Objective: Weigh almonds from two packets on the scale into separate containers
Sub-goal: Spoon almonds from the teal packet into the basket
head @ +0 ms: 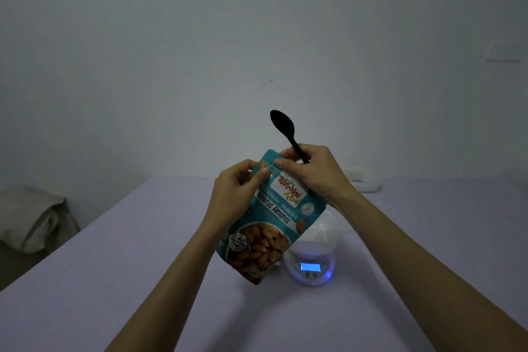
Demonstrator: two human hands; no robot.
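We are holding the glossy teal almond pouch (pixel 264 227) above the lilac surface (pixel 143 280) beside the white scale (pixel 311 267), left hand (pixel 237 194) and right hand (pixel 313 176) fingers pinching its top seam, the right also clasping a black plastic spoon (pixel 281 123). We are judging it light, floppy, slippery; the stiffer seam is offering the surest hold.

The room is dim, with a flat, cool grey-blue cast and no hard shadows on the pale lilac desk (pixel 128 266). The brightest spot is the blue backlit display (pixel 310 267) of the round white digital scale (pixel 310 277), which throws a small blue glow onto its own casing (a slight bloom blurs the digits). The plain grey wall (pixel 257 23) darkens toward the upper corners. Print on the teal printed almond packet (pixel 265 226) reads sharply at centre, while the black plastic spoon (pixel 281 123) shows only as a silhouette. Wide-angle distortion splays the desk edges and stretches the two bare forearms (pixel 414 260) toward the bottom corners. The pale wall plate (pixel 504 51) at far right is soft.
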